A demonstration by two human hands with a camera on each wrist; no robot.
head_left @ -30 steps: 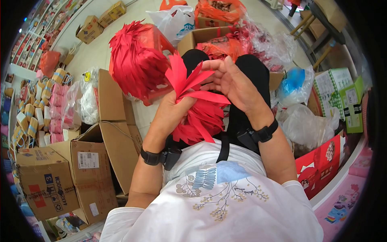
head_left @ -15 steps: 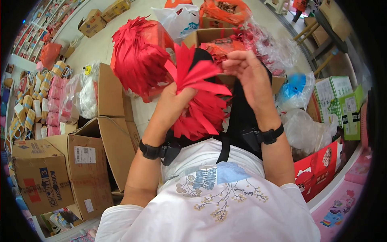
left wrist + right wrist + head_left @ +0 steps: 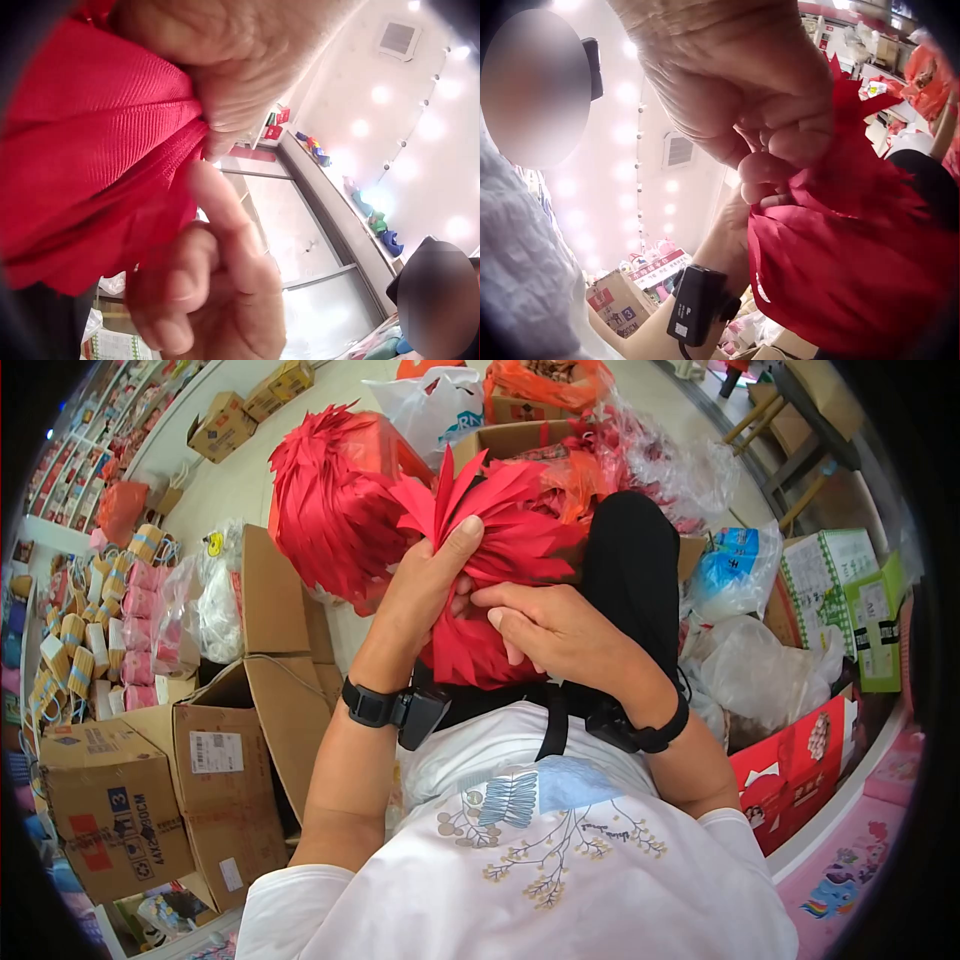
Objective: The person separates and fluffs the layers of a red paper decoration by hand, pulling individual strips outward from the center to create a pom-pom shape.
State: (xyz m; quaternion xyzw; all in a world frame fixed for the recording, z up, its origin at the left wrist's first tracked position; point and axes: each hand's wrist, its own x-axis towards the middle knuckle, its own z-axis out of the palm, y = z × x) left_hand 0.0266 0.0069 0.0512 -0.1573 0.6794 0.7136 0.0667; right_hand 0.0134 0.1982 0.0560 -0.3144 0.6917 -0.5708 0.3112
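Observation:
A bunch of red ribbon strips [image 3: 510, 545] is gripped by the left hand [image 3: 425, 585], its thumb lying across the gathered part; strips fan out above and hang below. From the right, the right hand [image 3: 565, 630] reaches in under the fan, with index finger and thumb close to the left fingers. In the left wrist view, the right hand [image 3: 225, 277] has an index fingertip at the gather of the red fabric [image 3: 97, 135]; whether it pinches anything is unclear. The right wrist view shows the right hand [image 3: 742, 82] beside the red strips [image 3: 847, 247], its fingertips partly overlapped.
A large red ribbon bundle [image 3: 335, 510] stands beyond the left hand. Cardboard boxes [image 3: 225, 790] are at the left, an open carton and plastic bags [image 3: 435, 410] ahead. At the right are clear bags [image 3: 765, 670] and a red box [image 3: 800, 775].
The right hand has come down and left from beside the strips to the left hand's fingers. The left thumb now lies higher across the bunch, and the strips have fanned wider.

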